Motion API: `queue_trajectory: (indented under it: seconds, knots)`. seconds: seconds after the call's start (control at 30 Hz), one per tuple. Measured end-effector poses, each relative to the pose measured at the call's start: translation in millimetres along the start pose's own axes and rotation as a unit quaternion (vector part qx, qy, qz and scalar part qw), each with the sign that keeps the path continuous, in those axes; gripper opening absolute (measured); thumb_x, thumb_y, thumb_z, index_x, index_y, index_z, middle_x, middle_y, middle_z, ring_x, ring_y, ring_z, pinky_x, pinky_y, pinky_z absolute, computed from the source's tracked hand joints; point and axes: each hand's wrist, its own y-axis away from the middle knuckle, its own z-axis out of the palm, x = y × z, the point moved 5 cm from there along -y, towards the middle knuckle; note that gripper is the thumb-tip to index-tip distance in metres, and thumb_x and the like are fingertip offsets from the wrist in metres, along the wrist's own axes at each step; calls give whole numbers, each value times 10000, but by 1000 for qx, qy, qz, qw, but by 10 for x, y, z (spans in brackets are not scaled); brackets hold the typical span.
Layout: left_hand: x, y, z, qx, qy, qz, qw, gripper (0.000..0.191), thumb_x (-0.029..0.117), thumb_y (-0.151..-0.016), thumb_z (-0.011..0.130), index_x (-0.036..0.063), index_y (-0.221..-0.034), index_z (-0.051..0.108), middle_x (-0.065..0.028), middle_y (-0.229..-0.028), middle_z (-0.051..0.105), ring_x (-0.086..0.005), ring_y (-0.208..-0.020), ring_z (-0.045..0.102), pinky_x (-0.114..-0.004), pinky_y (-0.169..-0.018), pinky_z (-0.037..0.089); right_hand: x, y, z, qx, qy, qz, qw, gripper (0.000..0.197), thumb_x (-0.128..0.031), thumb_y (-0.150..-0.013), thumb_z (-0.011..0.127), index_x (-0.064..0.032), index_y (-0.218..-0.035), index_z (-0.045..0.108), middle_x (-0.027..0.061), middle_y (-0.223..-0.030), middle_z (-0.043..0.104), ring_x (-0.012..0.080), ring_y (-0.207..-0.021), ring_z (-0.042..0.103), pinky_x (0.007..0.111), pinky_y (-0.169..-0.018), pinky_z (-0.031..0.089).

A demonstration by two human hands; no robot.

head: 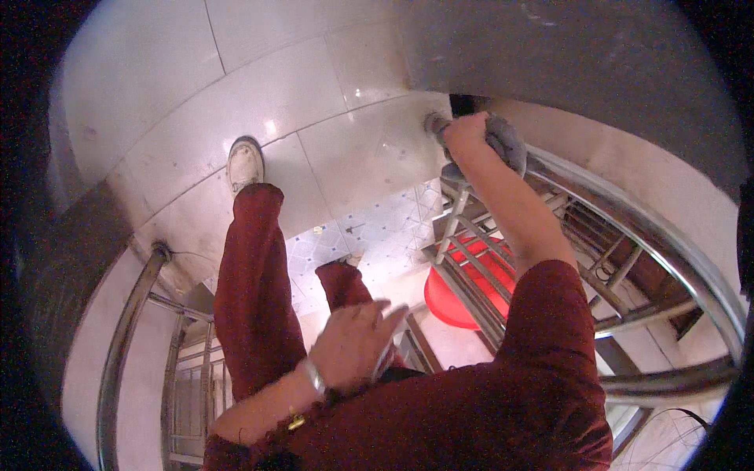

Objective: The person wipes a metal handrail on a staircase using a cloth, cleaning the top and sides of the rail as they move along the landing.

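My right hand (pixel 467 134) is closed on a grey cloth (pixel 505 144) beside the upper end of the stair railing; the cloth hangs on both sides of the fist. In front of my belly is my left hand (pixel 353 341), blurred, its fingers partly spread, with a silvery bracelet at the wrist. A thin pale edge shows by its fingers, and whether the hand holds it I cannot tell. My white shoe (pixel 245 163) stands on the pale floor tiles. The other foot is lower, on patterned tiles.
A metal handrail (pixel 654 238) curves along the right, above metal bars. Another metal handrail (pixel 121 347) runs down the left. Beyond the right bars lies a red round object (pixel 445 294). Patterned floor tiles (pixel 383 224) lie below the edge of the pale tiled floor.
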Motion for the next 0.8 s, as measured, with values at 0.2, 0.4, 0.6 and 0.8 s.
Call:
queue_trajectory:
  seconds: [0.2, 0.4, 0.6, 0.8]
  knots:
    - [27, -438, 45, -47, -105, -113, 987, 450, 237, -846, 548, 59, -1245, 441, -194, -1116, 539, -350, -1000, 554, -435, -856, 455, -63, 1353, -341, -10, -728, -83, 680, 449, -416, -848, 572, -53, -1112, 590, 117, -1116, 615, 336, -948, 602, 437, -838, 466]
    - [-329, -645, 403, 26, -4, -63, 998, 420, 205, -838, 552, 46, -1219, 472, -201, -1145, 516, -369, -1011, 539, -420, -883, 440, -448, 2320, 513, 45, -987, -106, -112, 515, -442, -927, 428, -122, -1328, 397, 75, -1343, 438, 274, -1211, 424, 452, -1029, 326]
    - [-388, -685, 422, 62, 64, -69, 994, 369, 208, -847, 543, 57, -1181, 511, -232, -1113, 524, -385, -1010, 527, -407, -893, 429, 255, 3136, 339, 291, -933, 62, -201, 483, -431, -949, 344, -114, -1306, 419, 63, -1344, 433, 273, -1219, 411, 466, -1046, 302]
    - [-316, -744, 495, 35, 23, -51, 998, 395, 227, -848, 539, 69, -1207, 489, -229, -1090, 537, -388, -997, 532, -424, -886, 428, 1365, 3375, 183, 620, -781, -78, -2, 535, -449, -876, 504, -118, -1291, 439, 55, -1305, 467, 274, -1178, 449, 467, -1031, 317]
